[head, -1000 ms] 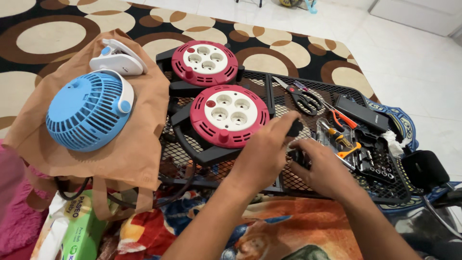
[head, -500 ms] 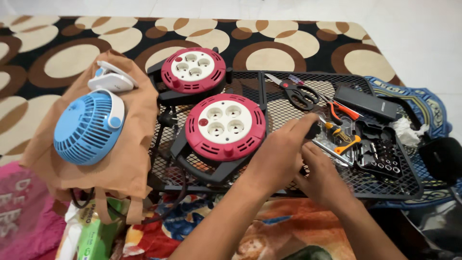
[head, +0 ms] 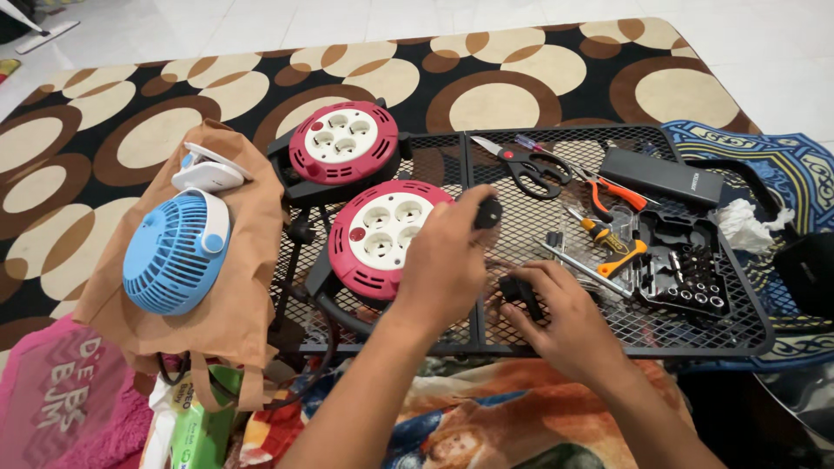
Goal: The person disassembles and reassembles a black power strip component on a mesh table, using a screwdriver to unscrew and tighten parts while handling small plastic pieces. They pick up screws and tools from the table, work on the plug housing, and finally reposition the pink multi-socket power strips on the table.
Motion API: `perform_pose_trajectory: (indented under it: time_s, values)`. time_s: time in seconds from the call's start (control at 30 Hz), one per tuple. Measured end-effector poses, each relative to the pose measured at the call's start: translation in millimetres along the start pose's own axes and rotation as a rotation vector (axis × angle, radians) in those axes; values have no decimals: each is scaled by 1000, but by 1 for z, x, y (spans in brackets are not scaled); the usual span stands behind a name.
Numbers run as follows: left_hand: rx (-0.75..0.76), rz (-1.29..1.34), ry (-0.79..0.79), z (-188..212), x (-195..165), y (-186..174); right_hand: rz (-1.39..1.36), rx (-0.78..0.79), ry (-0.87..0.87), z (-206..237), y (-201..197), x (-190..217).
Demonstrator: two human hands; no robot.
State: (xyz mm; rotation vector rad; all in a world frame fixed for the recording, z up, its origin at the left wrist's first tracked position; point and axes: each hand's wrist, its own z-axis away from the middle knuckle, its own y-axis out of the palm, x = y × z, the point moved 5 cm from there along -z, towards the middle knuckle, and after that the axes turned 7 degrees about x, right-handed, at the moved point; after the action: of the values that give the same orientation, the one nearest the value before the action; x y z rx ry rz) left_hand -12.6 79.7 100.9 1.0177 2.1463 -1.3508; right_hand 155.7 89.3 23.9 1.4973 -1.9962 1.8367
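On the floor lies a brown carpet with cream circles (head: pixel 539 78), and on it stands a low black mesh rack (head: pixel 556 334) that carries most of the things. Off the rack's left edge a brown paper bag (head: pixel 234 304) holds a round blue fan (head: pixel 176 254) with a white piece (head: pixel 208 172) above it. At the rack's far left corner sits a red-and-white cable reel (head: pixel 343 141) with four sockets. A second cable reel (head: pixel 382 236) of the same kind lies nearer, toward the front left edge. Along the far edge rest a flat black box (head: pixel 660 175), black-handled scissors (head: pixel 526 165) and orange-handled pliers (head: pixel 612 193). Toward the right edge lies an open black bit case (head: pixel 682 265), with an orange-and-black screwdriver handle (head: pixel 618 247) just beside it. White crumpled tissue (head: pixel 743 224) sits past the right edge.

The left hand (head: pixel 447 260) lies over the nearer reel's right side; its fingers pinch a small black plug part (head: pixel 488 212) at its tips. The right hand (head: pixel 565 317) rests near the front edge of the rack, just right of the left hand, its fingers closed narrowly around another small black piece (head: pixel 519 291). Thin wires run between the two pieces, though their ends are hard to tell apart.
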Motion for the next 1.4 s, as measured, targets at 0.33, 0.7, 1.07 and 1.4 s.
perform_pose_trajectory:
  time_s: [0.33,0.7,1.07,1.4]
  values:
    - [104,363,-160,-9,25,-1,46,-21,3,6,-8,-7]
    - [22,340,37,-2,14,12,233,-135,-126,11,-25,-2]
    - [-97,491,-30,19,14,0,-783,-16,25,-19,17,16]
    - [-118,546,-210,35,26,-6,-912,-91,123,-32,52,-1]
